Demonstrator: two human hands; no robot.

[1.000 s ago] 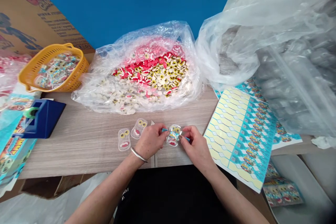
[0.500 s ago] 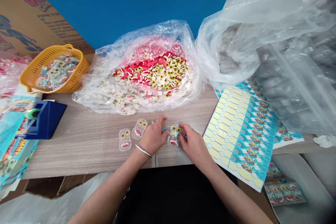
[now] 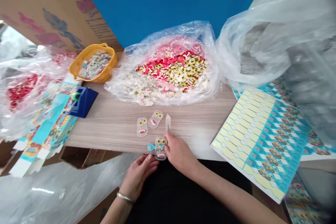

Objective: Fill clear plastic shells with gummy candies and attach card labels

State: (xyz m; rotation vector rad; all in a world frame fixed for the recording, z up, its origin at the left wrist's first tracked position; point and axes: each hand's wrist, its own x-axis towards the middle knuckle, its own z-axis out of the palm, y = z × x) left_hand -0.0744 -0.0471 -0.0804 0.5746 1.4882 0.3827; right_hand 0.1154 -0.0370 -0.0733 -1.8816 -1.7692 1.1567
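Observation:
My right hand (image 3: 178, 152) grips the right edge of a small clear plastic gummy pack (image 3: 161, 154) between thumb and fingers. The pack holds two yellow eye gummies and a red mouth gummy. A blue printed label (image 3: 151, 147) crosses its middle, one end sticking out left. My left hand (image 3: 143, 169) is at the pack's lower left, at the table edge, fingers loosely bent and thumb apart; whether it touches is unclear. Just above my right fingers lies a pale knife blade (image 3: 168, 122), its lower end hidden. Two unlabelled gummy packs (image 3: 142, 127) lie to the left.
A clear bag of loose gummies (image 3: 168, 73) stands behind. At left are a yellow basket (image 3: 107, 73) of packs, a blue tape dispenser (image 3: 86, 101) and printed cartons (image 3: 44, 136). Label sheets (image 3: 262, 140) overhang the table's front at right, below large plastic bags (image 3: 301, 42).
The view has swung left. Both hands have brought the pack to the table's front edge. My left hand has moved from above-left of it to below-left. One label end now sticks out.

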